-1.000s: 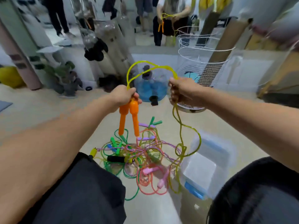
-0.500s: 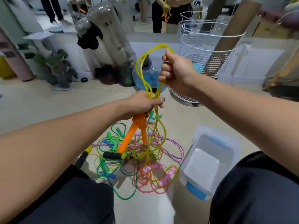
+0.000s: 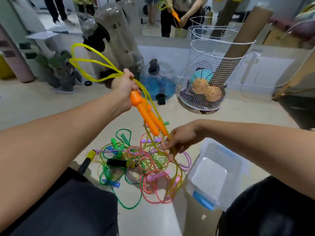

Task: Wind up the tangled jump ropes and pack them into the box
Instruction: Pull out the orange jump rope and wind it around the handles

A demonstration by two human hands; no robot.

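Observation:
My left hand (image 3: pixel 125 87) grips the yellow jump rope's two orange handles (image 3: pixel 148 116) near their tops, together with loops of its yellow cord (image 3: pixel 85 65) that stick out up and to the left. The handles point down to the right. My right hand (image 3: pixel 180 140), lower down, pinches the trailing yellow cord just below the handle tips. That cord runs down into a tangled pile of green, pink, purple and yellow ropes (image 3: pixel 136 164) on the floor. A clear plastic box (image 3: pixel 238 167) with blue latches stands open to the right of the pile.
A white wire basket (image 3: pixel 213 77) holding balls and a cardboard tube stands behind. A blue water jug (image 3: pixel 158 82) and tall clear bottles (image 3: pixel 117 41) sit behind the pile. A mirror at the back reflects a person. My knees frame the bottom edge.
My right hand let go of the cord loop up high and dropped to take the trailing cord near the pile. My left hand rose with the handles, and the loops swung out to the left.

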